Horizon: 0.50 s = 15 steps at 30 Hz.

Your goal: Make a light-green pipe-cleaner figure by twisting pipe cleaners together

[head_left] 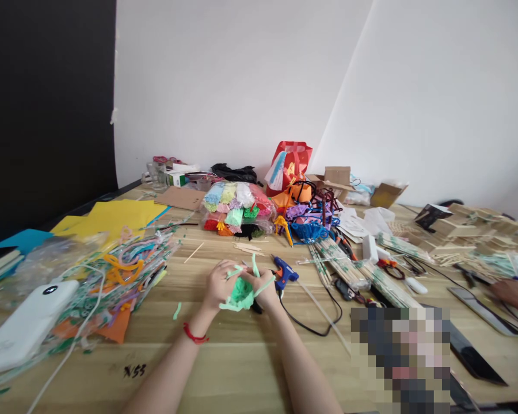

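Observation:
Between my two hands is a small mint-green basket made of fuzzy pipe cleaners (242, 294), its hollow side turned toward me and loose stem ends sticking up from it. My left hand (219, 284), with a red cord bracelet (195, 334) at the wrist, is closed on its left side. On the opposite side, my right hand (265, 286) grips the edge where green stems stick out. A blue glue gun (285, 272) lies just right of my right hand. To the left, a short green pipe cleaner piece (177, 311) rests on the table.
Bagged colourful pipe cleaners (237, 210) stand ahead. Left are wrapped bundles (133, 270), yellow sheets (107, 221) and a white power bank (30, 322) with a cable. Rightward lie wrapped sticks (341, 261), wooden models (466, 227) and another person's hand (515, 296).

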### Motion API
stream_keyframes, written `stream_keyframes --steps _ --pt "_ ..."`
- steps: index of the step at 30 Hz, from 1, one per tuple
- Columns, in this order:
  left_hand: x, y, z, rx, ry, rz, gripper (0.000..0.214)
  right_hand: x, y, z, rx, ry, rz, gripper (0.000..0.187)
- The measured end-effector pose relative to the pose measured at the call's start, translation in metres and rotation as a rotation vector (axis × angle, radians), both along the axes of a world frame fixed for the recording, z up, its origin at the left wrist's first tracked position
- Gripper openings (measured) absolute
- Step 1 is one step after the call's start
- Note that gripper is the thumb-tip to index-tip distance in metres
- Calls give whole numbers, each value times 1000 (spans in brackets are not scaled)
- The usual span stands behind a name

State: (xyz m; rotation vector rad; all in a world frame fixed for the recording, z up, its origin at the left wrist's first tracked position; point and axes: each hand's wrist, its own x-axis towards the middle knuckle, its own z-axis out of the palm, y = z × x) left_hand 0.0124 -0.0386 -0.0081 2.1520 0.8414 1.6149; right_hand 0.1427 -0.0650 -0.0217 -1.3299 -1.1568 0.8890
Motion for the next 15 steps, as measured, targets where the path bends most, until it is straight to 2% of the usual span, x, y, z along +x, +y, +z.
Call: stream_keyframes --steps 4,10,12,15 --pt "-2 -5 8 84 -22 34 19 0 0 0 4 -60 -42 31" --pt "-5 -8 7 153 -29 76 20 0 3 -5 -104 105 29 20" --pt "-4 -9 6 90 -48 100 18 0 4 -6 -106 90 19 18" --pt "-1 -8 4 -137 -89 157 20 0 5 -9 -119 55 -9 18"
